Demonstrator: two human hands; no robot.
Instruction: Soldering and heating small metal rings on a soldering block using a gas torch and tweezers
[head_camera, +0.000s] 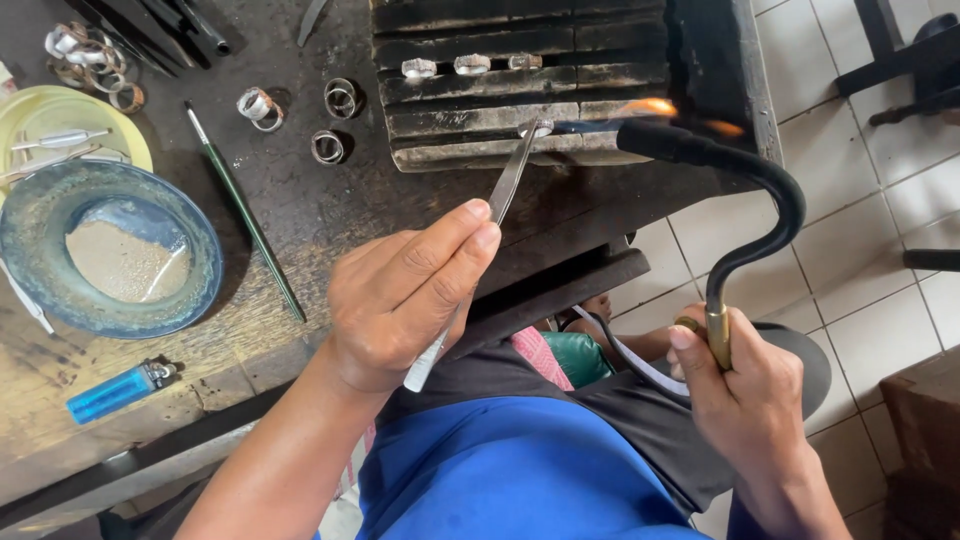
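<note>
**Torch on ring, tweezers holding it at the block edge**

Worktop (300, 200) carries a charred slotted block (520, 80), so the heat lands on something already burnt. Blue bowl (105, 250) sits well left, away from the flame. Right hand (740, 385), fingers wrapped shut on the curved black torch (745, 190), nozzle aimed at the block's front edge. Left hand (405, 300), fingers pinched on metal tweezers (500, 200), tips on a small ring (540, 127) by the flame; length keeps skin back. Three rings (470, 65) sit further up the block.

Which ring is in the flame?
The ring gripped by the tweezers at the block's front edge; three others sit farther back, untouched.
</note>
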